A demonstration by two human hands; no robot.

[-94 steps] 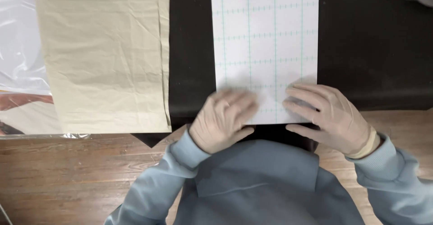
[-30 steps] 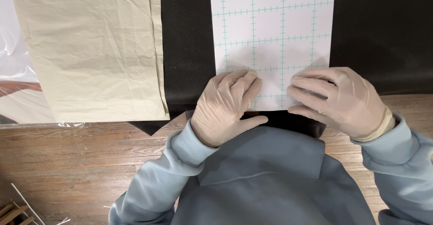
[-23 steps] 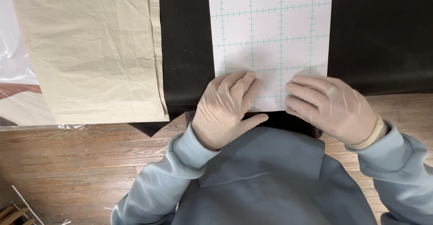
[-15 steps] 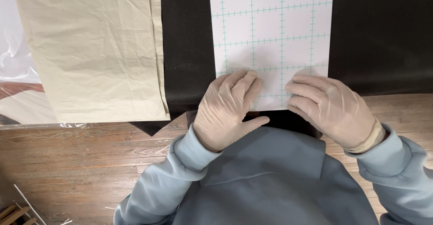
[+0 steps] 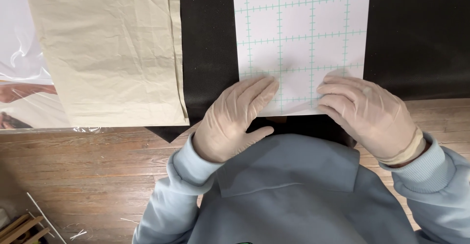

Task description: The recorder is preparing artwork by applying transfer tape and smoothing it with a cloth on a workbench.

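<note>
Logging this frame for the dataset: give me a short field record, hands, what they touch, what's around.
left hand: gloved, flat on near edge of the gridded sheet
right hand: gloved, fingers pressing the same edge
sheet: white with green grid lines, lying on a black mat
left of mat: creased beige paper, clear plastic film beyond it
surface: wooden boards

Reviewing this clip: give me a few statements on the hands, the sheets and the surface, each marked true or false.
1. Both hands, the left hand and the right hand, wear thin gloves. True.
2. The gridded white sheet lies on a black mat. True.
3. The left hand rests on the beige paper. False: it rests on the gridded sheet's near edge.
4. The grid lines are red. False: they are green.
5. The beige paper is creased. True.
</note>
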